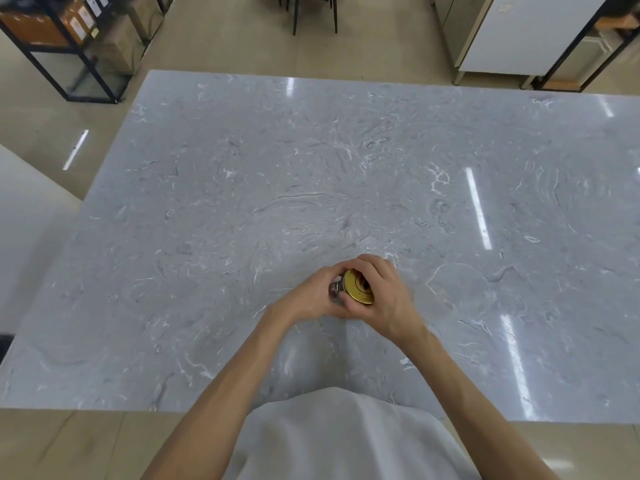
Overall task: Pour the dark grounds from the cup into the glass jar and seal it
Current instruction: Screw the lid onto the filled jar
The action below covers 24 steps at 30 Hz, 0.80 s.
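Head view: I look down on a grey marbled desk point(311, 168) with my two bare forearms reaching to its near middle
Glass jar: held just above or on the desk between my hands; only a sliver of glass point(334, 289) shows at the left of the lid, and whether its base touches the desk I cannot tell
Lid: gold metal disc point(358, 287), tilted toward my left, seated at the jar's mouth
Left grip: my left hand point(311, 299) is wrapped closed around the jar body, fingers curled under and behind it
Right grip: my right hand point(388, 296) is clamped on the lid, fingers over its far rim and thumb at the near edge
Cup: clear and nearly invisible point(457, 289), standing on the desk to the right of my hands, apart from them
Contents: hidden by my fingers; I cannot tell the level of grounds
Foreground: pale shirt point(346, 438) at the bottom edge
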Motion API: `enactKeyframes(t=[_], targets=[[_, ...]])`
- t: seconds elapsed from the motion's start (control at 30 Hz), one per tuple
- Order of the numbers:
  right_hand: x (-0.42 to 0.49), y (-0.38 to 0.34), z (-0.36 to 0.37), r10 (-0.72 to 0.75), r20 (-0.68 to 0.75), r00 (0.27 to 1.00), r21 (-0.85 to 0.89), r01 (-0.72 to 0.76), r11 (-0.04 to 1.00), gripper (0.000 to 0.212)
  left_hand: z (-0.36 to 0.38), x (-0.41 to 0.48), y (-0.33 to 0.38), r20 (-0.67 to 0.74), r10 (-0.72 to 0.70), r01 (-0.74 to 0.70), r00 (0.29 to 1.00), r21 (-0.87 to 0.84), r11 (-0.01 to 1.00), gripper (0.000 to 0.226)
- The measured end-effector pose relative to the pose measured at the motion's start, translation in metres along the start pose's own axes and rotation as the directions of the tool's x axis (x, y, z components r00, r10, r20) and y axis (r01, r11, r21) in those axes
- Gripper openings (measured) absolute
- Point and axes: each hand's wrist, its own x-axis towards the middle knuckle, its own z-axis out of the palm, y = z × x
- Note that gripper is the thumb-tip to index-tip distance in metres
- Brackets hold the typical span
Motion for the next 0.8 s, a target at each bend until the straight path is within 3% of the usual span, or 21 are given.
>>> enactKeyframes(t=[0.13,0.23,0.3,0.37,0.47,0.53,0.63,0.8], targets=[[0.000,-0.011,0.028,0.128,-0.265,0.956,-0.037,-0.143,0.989,0.027,0.024,-0.001,-0.009,-0.143,0.052,-0.062,0.988,-0.066,0.996,0.054],[0.000,-0.022,0.038,0.207,-0.343,0.916,-0.100,-0.255,0.962,0.023,0.023,0.000,-0.009,-0.186,0.058,-0.060,0.981,-0.010,0.998,0.036],[-0.002,-0.017,0.033,0.101,-0.307,0.946,-0.137,-0.149,0.979,0.024,0.010,-0.001,-0.007,-0.079,0.037,-0.033,0.996,0.054,0.998,0.051],[-0.003,-0.003,0.020,-0.133,-0.192,0.972,-0.151,0.104,0.983,0.024,-0.003,-0.003,-0.005,0.039,0.037,-0.041,0.999,0.098,0.994,0.060],[0.005,0.014,0.006,-0.427,-0.018,0.904,-0.130,0.422,0.897,0.016,-0.011,0.002,-0.003,0.144,0.011,-0.030,0.989,0.129,0.991,0.066],[0.009,0.017,0.010,-0.431,-0.070,0.899,-0.133,0.420,0.898,0.011,-0.009,0.003,-0.001,0.133,0.011,-0.025,0.991,0.100,0.995,0.062],[0.007,0.012,0.024,-0.377,-0.230,0.897,-0.180,0.342,0.922,0.007,0.004,-0.003,-0.005,-0.011,0.097,-0.097,0.995,0.016,0.995,0.051],[0.004,0.001,0.039,-0.287,-0.384,0.878,-0.209,0.220,0.953,0.008,0.025,-0.002,-0.003,-0.164,0.091,-0.068,0.982,0.138,0.988,0.028]])
